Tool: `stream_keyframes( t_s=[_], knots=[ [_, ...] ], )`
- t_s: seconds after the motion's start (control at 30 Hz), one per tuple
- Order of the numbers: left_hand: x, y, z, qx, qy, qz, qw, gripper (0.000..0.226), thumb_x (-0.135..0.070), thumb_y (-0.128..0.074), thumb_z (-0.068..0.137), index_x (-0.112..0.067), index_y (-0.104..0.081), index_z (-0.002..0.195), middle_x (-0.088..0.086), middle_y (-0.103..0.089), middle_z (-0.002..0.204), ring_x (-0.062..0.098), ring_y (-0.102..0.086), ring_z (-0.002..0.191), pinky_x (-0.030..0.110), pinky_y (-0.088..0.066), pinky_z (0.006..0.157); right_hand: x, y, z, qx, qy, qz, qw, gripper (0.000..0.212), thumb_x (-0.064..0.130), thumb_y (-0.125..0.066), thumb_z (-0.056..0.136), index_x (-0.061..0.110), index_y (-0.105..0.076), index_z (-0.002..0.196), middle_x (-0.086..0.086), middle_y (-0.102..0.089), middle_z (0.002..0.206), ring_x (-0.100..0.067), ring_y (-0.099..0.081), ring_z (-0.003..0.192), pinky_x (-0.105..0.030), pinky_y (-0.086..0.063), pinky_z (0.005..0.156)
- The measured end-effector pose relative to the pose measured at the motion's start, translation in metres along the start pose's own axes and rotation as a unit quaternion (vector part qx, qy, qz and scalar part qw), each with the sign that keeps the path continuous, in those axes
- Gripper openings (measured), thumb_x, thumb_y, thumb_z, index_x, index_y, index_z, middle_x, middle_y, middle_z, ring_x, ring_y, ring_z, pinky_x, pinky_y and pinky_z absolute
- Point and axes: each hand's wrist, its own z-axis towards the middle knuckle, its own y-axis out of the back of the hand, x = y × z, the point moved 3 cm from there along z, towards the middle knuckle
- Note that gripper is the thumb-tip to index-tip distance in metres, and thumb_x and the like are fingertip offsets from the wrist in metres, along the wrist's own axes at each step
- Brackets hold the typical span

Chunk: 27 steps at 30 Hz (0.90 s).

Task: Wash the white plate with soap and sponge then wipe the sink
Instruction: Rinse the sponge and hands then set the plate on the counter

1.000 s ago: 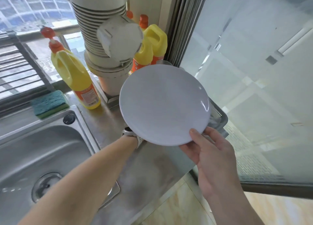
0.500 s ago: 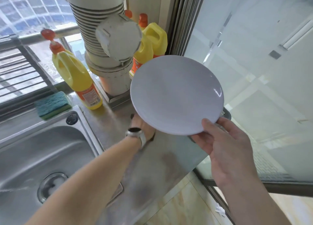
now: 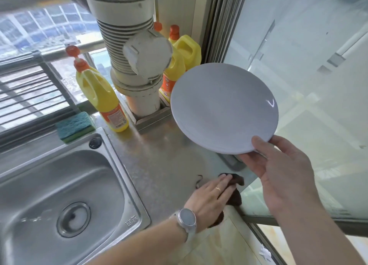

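My right hand holds the white plate by its lower right rim, thumb on top, tilted above the steel counter. My left hand lies with straight fingers on a dark brown cloth at the counter's front right corner. The steel sink with its round drain sits at the lower left. A blue-green sponge lies behind the sink by the window. A yellow soap bottle with an orange cap stands next to the sponge.
A wide white ribbed pipe rises at the back of the counter. Two more yellow bottles stand behind it. A glass partition borders the counter on the right. A barred window runs along the left.
My left hand has come out from under the plate and moved down onto the brown cloth at the counter's edge. The plate stays in my right hand, shifted a little right.
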Motion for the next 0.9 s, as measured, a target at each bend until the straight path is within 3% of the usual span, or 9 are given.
stream_keyframes(
  t_s=[0.13, 0.2, 0.27, 0.37, 0.5, 0.6, 0.7, 0.8, 0.9],
  knots=[
    [0.107, 0.065, 0.01, -0.028, 0.215, 0.015, 0.976, 0.049, -0.006, -0.043, 0.102, -0.008, -0.045, 0.151, 0.015, -0.047, 0.155, 0.036, -0.043, 0.142, 0.039, -0.035, 0.116, -0.016, -0.001, -0.001, 0.014, -0.014, -0.006, 1.0, 0.018, -0.003, -0.064, 0.094, 0.001, -0.067, 0.111, -0.007, -0.076, 0.091, -0.02, -0.076, 0.08, -0.029, -0.064, 0.071],
    [0.156, 0.081, 0.004, -0.013, 0.268, 0.045, 0.962, 0.045, -0.007, -0.044, 0.103, -0.005, -0.051, 0.147, 0.018, -0.051, 0.151, 0.038, -0.046, 0.14, 0.041, -0.036, 0.116, -0.026, -0.002, -0.002, 0.023, -0.028, -0.003, 0.999, 0.019, -0.002, -0.063, 0.094, 0.0, -0.065, 0.113, -0.009, -0.076, 0.091, -0.02, -0.075, 0.079, -0.028, -0.063, 0.068],
    [0.172, 0.082, -0.012, -0.015, 0.262, 0.063, 0.963, 0.046, -0.015, -0.038, 0.103, -0.003, -0.055, 0.144, 0.018, -0.055, 0.149, 0.04, -0.046, 0.141, 0.045, -0.04, 0.118, -0.038, -0.004, -0.003, 0.023, -0.039, -0.004, 0.999, 0.018, -0.002, -0.063, 0.094, 0.001, -0.065, 0.112, -0.012, -0.075, 0.096, -0.021, -0.074, 0.081, -0.027, -0.062, 0.066],
    [0.126, 0.058, -0.049, -0.017, 0.217, 0.056, 0.974, 0.049, -0.027, -0.032, 0.104, -0.006, -0.058, 0.14, 0.014, -0.056, 0.15, 0.036, -0.044, 0.145, 0.047, -0.039, 0.119, -0.053, -0.009, -0.006, 0.023, -0.054, -0.001, 0.998, 0.016, -0.004, -0.064, 0.093, 0.003, -0.066, 0.108, -0.014, -0.075, 0.104, -0.027, -0.074, 0.093, -0.027, -0.062, 0.066],
    [0.036, 0.025, -0.097, 0.012, 0.093, 0.032, 0.995, 0.048, -0.037, -0.039, 0.108, -0.015, -0.051, 0.149, 0.006, -0.032, 0.167, 0.025, -0.025, 0.157, 0.044, -0.03, 0.125, -0.073, -0.012, -0.015, 0.021, -0.074, -0.014, 0.997, 0.025, -0.004, -0.063, 0.094, -0.001, -0.063, 0.119, -0.017, -0.073, 0.112, -0.03, -0.073, 0.098, -0.025, -0.062, 0.063],
    [0.035, 0.022, -0.113, 0.034, 0.04, 0.067, 0.996, 0.048, -0.036, -0.035, 0.109, -0.018, -0.046, 0.152, 0.004, -0.024, 0.17, 0.023, -0.022, 0.158, 0.042, -0.024, 0.126, -0.088, -0.008, -0.021, 0.023, -0.086, -0.026, 0.996, 0.029, -0.002, -0.062, 0.095, -0.001, -0.061, 0.124, -0.013, -0.072, 0.109, -0.024, -0.073, 0.089, -0.023, -0.06, 0.06],
    [0.083, 0.037, -0.104, 0.002, 0.131, 0.113, 0.985, 0.054, -0.025, -0.038, 0.1, -0.016, -0.046, 0.152, 0.008, -0.043, 0.161, 0.029, -0.037, 0.15, 0.042, -0.029, 0.125, -0.103, -0.002, -0.026, 0.024, -0.104, -0.035, 0.994, 0.029, -0.003, -0.062, 0.095, -0.002, -0.06, 0.124, -0.013, -0.071, 0.11, -0.022, -0.074, 0.088, -0.025, -0.063, 0.063],
    [0.14, 0.055, -0.094, -0.015, 0.279, 0.109, 0.954, 0.071, -0.025, -0.013, 0.092, -0.015, -0.041, 0.156, 0.011, -0.037, 0.164, 0.034, -0.026, 0.154, 0.046, -0.023, 0.127, -0.117, 0.001, -0.03, 0.03, -0.12, -0.03, 0.992, 0.028, -0.004, -0.061, 0.095, -0.002, -0.06, 0.123, -0.015, -0.071, 0.111, -0.023, -0.072, 0.087, -0.024, -0.062, 0.061],
    [0.121, 0.056, -0.09, -0.032, 0.276, 0.091, 0.956, 0.068, -0.025, -0.014, 0.094, -0.014, -0.052, 0.149, 0.01, -0.046, 0.158, 0.037, -0.034, 0.15, 0.047, -0.029, 0.124, -0.126, 0.0, -0.034, 0.039, -0.126, -0.023, 0.991, 0.026, -0.003, -0.06, 0.096, -0.002, -0.061, 0.122, -0.014, -0.071, 0.11, -0.021, -0.072, 0.083, -0.026, -0.063, 0.063]
  ],
)
